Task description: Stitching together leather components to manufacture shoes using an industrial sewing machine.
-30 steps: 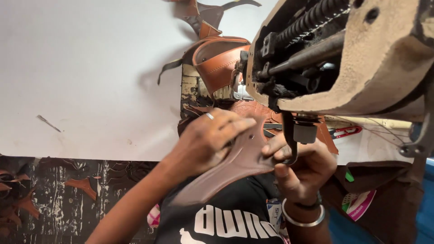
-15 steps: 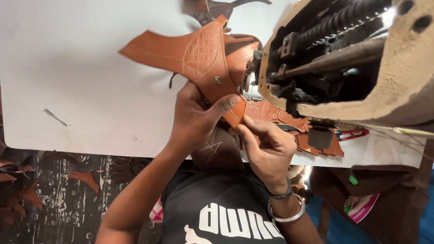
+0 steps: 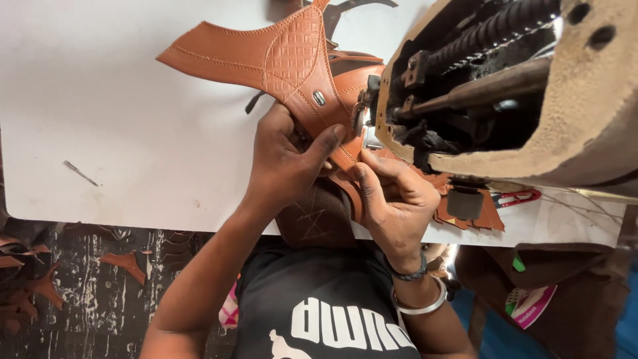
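My left hand (image 3: 282, 163) pinches the tan leather upper (image 3: 272, 56) at its narrow end, thumb on top; my right hand (image 3: 392, 199) grips the strap edge (image 3: 345, 159) just beside it, at four o'clock; seams already run stitched along the piece, so I judge part of the sewing done, more left; embossed grid panel, smooth wings, small metal rivet (image 3: 319, 98); sewing machine (image 3: 505, 86) at two o'clock; white surface (image 3: 100, 133) beneath.
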